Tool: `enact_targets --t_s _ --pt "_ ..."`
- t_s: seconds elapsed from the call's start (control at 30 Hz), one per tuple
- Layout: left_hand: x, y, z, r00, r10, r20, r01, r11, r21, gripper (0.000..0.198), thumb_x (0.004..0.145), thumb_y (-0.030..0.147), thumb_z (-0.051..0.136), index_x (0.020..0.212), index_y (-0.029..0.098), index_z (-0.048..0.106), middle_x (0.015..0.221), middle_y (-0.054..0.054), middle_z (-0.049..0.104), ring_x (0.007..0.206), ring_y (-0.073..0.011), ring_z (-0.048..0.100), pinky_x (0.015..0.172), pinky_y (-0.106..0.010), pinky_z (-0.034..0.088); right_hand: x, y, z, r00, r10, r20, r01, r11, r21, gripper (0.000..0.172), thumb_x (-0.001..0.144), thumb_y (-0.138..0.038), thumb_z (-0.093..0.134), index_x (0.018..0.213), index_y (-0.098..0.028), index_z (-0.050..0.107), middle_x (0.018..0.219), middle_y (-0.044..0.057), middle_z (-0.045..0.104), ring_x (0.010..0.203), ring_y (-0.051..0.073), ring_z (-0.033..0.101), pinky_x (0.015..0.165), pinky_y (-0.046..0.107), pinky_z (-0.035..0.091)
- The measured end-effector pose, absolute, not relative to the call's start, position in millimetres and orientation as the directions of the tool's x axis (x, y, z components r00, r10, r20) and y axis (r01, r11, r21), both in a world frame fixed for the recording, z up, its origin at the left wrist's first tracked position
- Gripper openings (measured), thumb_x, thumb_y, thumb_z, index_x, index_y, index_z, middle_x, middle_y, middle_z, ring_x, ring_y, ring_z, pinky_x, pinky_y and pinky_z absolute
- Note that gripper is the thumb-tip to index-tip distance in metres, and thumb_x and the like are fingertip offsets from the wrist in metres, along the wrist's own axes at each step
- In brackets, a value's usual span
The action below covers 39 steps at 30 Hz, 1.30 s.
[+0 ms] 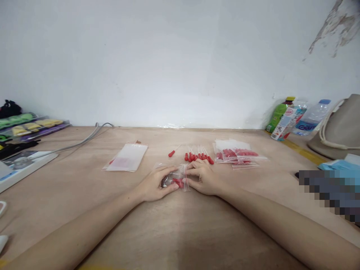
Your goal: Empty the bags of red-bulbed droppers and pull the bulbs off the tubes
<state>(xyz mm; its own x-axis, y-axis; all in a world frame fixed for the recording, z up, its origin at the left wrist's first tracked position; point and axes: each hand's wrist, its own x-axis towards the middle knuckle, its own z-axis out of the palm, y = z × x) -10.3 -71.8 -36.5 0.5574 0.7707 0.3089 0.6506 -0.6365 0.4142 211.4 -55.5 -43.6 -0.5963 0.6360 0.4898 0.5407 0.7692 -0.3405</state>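
On table (180,232), L hand (153,184) & R hand (204,178) pinch bag (177,179), axis prob. left-right.

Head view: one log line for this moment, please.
left hand: holds zip bag | right hand: grips its zip end | red-bulb droppers: loose behind hands | filled bags: stacked right | empty bags: left

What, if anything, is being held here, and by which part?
A small clear bag with red pieces inside, lying on the table. The left hand holds its left end; the right hand pinches its red-lined right end.
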Motion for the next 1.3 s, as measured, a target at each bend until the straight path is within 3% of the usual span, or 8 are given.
enact_targets --t_s 0.17,0.5,0.67,0.8,0.93,1.13,1.23,1.3 --pt "-8.1 -72.4 -39.3 0.569 0.760 0.314 0.642 -0.649 0.408 0.048 0.081 0.043 0.052 0.125 0.022 0.046 0.127 -0.008 0.050 0.115 -0.0234 0.047 0.098 -0.040 0.038 211.0 -58.6 -34.1 -0.723 0.604 0.335 0.482 0.789 -0.381 0.020 0.079 -0.040 0.058 0.093 -0.027 0.064 0.094 0.001 0.059 0.087 0.018 0.045 0.077 0.035 0.028" --pt "-10.1 -70.2 -40.3 0.590 0.733 0.338 0.618 -0.680 0.396 0.052 0.080 0.042 0.054 0.125 0.020 0.044 0.127 -0.008 0.050 0.116 -0.0225 0.047 0.098 -0.038 0.038 202.1 -62.8 -38.5 -0.610 0.686 0.397 0.471 0.716 -0.515 0.009 0.077 -0.026 0.059 0.085 -0.021 0.057 0.087 0.000 0.061 0.083 0.016 0.050 0.081 0.033 0.033" --pt "-11.7 -70.0 -41.0 0.581 0.744 0.330 0.633 -0.668 0.392 0.054 0.078 0.044 0.055 0.126 0.022 0.043 0.128 -0.008 0.049 0.116 -0.0241 0.047 0.098 -0.040 0.039 206.8 -62.6 -34.1 -0.596 0.697 0.399 0.454 0.702 -0.549 0.017 0.070 -0.019 0.062 0.086 -0.019 0.057 0.083 0.000 0.059 0.077 0.014 0.051 0.071 0.027 0.039" --pt "-12.8 -69.7 -41.4 0.584 0.747 0.318 0.638 -0.664 0.389 0.056 0.078 0.046 0.055 0.126 0.021 0.044 0.128 -0.008 0.049 0.118 -0.0244 0.045 0.100 -0.041 0.037 207.2 -60.6 -38.1 -0.591 0.713 0.377 0.437 0.676 -0.593 0.016 0.068 -0.024 0.065 0.082 -0.019 0.059 0.080 0.000 0.059 0.074 0.013 0.052 0.065 0.025 0.041" --pt "-12.8 -69.3 -40.7 0.601 0.746 0.287 0.642 -0.664 0.382 0.057 0.079 0.047 0.054 0.129 0.022 0.041 0.132 -0.008 0.045 0.122 -0.0244 0.041 0.102 -0.042 0.034 204.9 -57.4 -46.0 -0.533 0.781 0.327 0.393 0.570 -0.721 0.012 0.069 -0.018 0.061 0.080 -0.018 0.059 0.072 -0.002 0.058 0.063 0.010 0.052 0.056 0.022 0.041" --pt "-13.4 -70.9 -37.6 0.594 0.771 0.229 0.687 -0.635 0.354 0.063 0.079 0.051 0.050 0.133 0.022 0.035 0.138 -0.009 0.038 0.126 -0.0255 0.036 0.104 -0.043 0.031 217.4 -43.9 -34.3 -0.445 0.879 0.169 0.312 0.329 -0.891 0.022 0.060 -0.015 0.065 0.081 -0.016 0.059 0.070 -0.001 0.061 0.060 0.010 0.056 0.053 0.022 0.044" --pt "-15.0 -72.3 -32.8 0.634 0.758 0.152 0.704 -0.647 0.292 0.069 0.082 0.054 0.044 0.139 0.024 0.020 0.144 -0.008 0.025 0.131 -0.0271 0.025 0.106 -0.044 0.025 233.3 -33.3 -15.9 -0.497 0.863 0.096 0.192 0.217 -0.957 0.027 0.060 -0.022 0.070 0.085 -0.015 0.061 0.079 0.002 0.066 0.073 0.013 0.061 0.066 0.026 0.049" --pt "-15.9 -73.0 -28.3 0.679 0.733 0.053 0.703 -0.669 0.240 0.068 0.084 0.056 0.038 0.140 0.029 0.011 0.148 -0.006 0.010 0.134 -0.0298 0.012 0.108 -0.049 0.016 245.8 -25.7 -3.9 -0.455 0.883 0.113 0.161 0.206 -0.965 0.029 0.063 -0.027 0.070 0.089 -0.016 0.062 0.080 0.003 0.067 0.073 0.013 0.062 0.065 0.026 0.049"
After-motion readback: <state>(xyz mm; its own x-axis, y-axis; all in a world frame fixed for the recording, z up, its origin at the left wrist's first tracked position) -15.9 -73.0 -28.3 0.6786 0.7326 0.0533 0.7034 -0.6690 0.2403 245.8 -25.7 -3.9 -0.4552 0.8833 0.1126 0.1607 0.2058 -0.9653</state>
